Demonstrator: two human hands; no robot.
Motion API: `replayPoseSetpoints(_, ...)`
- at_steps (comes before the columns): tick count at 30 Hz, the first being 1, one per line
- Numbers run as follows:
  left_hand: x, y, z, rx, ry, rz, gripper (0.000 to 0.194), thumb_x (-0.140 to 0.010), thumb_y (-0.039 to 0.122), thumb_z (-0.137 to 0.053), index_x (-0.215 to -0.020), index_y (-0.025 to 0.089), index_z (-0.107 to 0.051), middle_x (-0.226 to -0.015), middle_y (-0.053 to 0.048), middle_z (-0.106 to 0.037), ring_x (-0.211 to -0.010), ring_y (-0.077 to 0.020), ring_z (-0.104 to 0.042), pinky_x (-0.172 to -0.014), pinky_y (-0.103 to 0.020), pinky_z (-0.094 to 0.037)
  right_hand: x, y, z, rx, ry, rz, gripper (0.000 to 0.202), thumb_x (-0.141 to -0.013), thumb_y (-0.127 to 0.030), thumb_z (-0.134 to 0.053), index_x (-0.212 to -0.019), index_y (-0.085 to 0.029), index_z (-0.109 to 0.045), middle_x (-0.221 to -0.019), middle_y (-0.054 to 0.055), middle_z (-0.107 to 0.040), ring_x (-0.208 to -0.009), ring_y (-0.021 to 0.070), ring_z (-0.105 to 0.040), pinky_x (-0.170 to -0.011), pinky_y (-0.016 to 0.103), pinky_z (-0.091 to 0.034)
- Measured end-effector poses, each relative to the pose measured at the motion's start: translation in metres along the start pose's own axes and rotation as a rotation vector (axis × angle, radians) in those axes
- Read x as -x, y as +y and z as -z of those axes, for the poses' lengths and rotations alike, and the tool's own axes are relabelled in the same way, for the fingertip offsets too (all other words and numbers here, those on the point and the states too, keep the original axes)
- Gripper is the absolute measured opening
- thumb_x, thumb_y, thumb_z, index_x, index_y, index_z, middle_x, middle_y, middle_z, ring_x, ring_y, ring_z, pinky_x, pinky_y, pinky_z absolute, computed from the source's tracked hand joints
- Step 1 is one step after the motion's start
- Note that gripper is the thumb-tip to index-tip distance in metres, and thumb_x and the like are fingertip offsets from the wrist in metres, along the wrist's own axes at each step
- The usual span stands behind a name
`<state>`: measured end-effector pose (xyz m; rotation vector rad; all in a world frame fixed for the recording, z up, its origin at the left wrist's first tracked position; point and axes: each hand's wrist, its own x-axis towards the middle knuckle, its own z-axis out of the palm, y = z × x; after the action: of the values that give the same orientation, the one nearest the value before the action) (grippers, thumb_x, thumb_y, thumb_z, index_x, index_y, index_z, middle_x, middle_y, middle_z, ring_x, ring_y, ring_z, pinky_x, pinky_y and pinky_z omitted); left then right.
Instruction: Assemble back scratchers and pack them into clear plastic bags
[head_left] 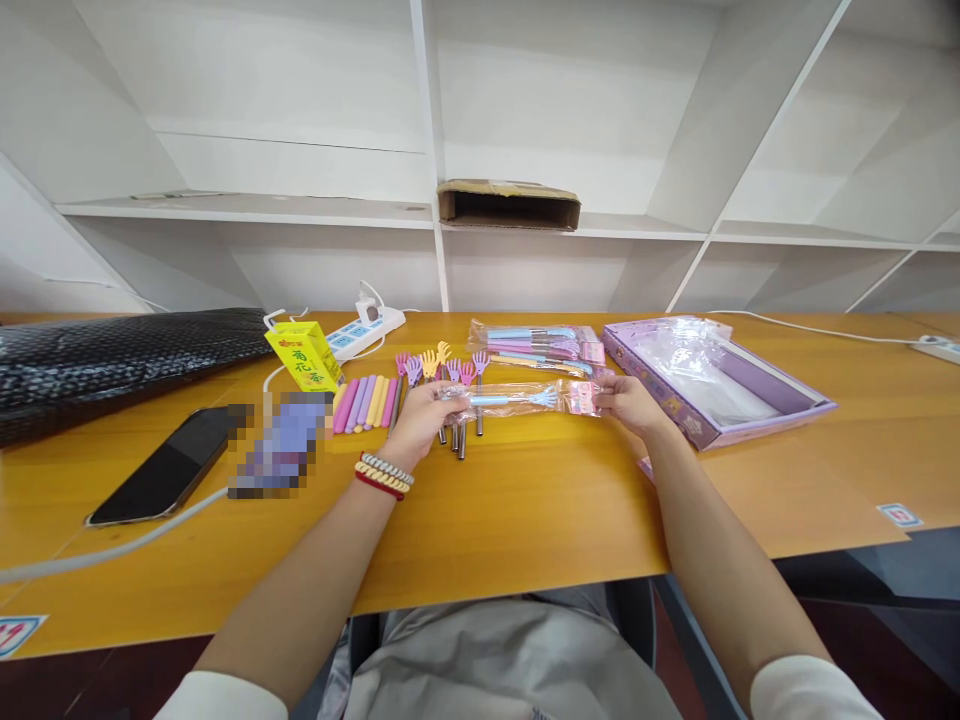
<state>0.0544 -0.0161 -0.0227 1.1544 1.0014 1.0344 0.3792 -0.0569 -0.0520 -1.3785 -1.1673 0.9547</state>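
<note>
Stretched between my hands is a clear plastic bag with a light blue back scratcher (514, 400) inside and a pink label at its right end. My left hand (421, 418) is closed on the bag's left end, and my right hand (628, 402) pinches the label end. Just behind lies a pile of bagged back scratchers (532, 345) in blue, purple and yellow. Loose scratcher heads on metal rods (460, 440) lie beside and partly behind my left hand. Farther left sits a row of pink, purple and yellow handles (365, 403).
A purple box (705, 432) holding clear plastic bags stands on the right. On the left are a yellow drink carton (306, 355), a power strip (367, 333), a phone (166, 467) and a white cable (150, 535). A cardboard box (510, 190) rests on the shelf behind.
</note>
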Motion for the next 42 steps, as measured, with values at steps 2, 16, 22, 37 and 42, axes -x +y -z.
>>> replayPoseSetpoints(2,-0.001,-0.001,0.001,0.002,-0.006,-0.005,0.036,-0.053,0.02,-0.077,-0.084,0.01,-0.061,-0.071,-0.004,-0.063,-0.061,-0.013,-0.06,-0.055,-0.024,-0.047,-0.001,0.001,0.001,-0.068,-0.053,-0.061,0.028,-0.051,-0.017,-0.071,-0.078,-0.016,-0.063,-0.059,0.0,-0.062,-0.053,0.0139,-0.058,-0.052,0.026,-0.047)
replayPoseSetpoints(16,-0.002,-0.002,0.002,-0.028,-0.013,-0.001,0.039,-0.053,0.02,-0.077,-0.088,0.011,-0.061,-0.072,-0.003,-0.063,-0.061,-0.0128,-0.06,-0.054,-0.023,-0.047,0.005,-0.01,-0.002,-0.096,-0.009,-0.09,0.043,-0.046,-0.014,-0.077,-0.084,-0.015,-0.058,-0.057,0.0,-0.063,-0.049,0.0146,-0.059,-0.047,0.026,-0.048)
replayPoseSetpoints(22,-0.004,-0.004,0.003,-0.033,-0.019,0.01,0.041,-0.052,0.02,-0.077,-0.088,0.011,-0.061,-0.075,-0.005,-0.063,-0.061,-0.0134,-0.06,-0.051,-0.023,-0.046,0.005,-0.011,-0.003,-0.098,0.013,-0.07,0.04,-0.046,-0.014,-0.075,-0.082,-0.014,-0.058,-0.055,0.001,-0.063,-0.046,0.0141,-0.057,-0.043,0.025,-0.045)
replayPoseSetpoints(37,0.005,-0.001,-0.006,0.033,-0.086,0.013,0.031,-0.053,0.019,-0.077,-0.078,0.01,-0.061,-0.069,-0.003,-0.062,-0.06,-0.0127,-0.059,-0.056,-0.024,-0.047,-0.001,-0.009,-0.007,-0.23,-0.03,-0.09,0.024,-0.065,-0.038,-0.064,-0.081,-0.019,-0.063,-0.081,0.006,-0.067,-0.071,0.0188,-0.063,-0.059,0.03,-0.053)
replayPoseSetpoints(42,0.006,0.002,-0.008,0.064,-0.078,0.044,0.033,-0.053,0.017,-0.077,-0.081,0.01,-0.061,-0.07,-0.004,-0.063,-0.06,-0.0121,-0.06,-0.057,-0.024,-0.048,-0.001,-0.006,-0.009,-0.167,-0.038,-0.061,0.027,-0.06,-0.034,-0.072,-0.079,-0.017,-0.062,-0.077,0.004,-0.065,-0.066,0.0176,-0.062,-0.058,0.03,-0.053)
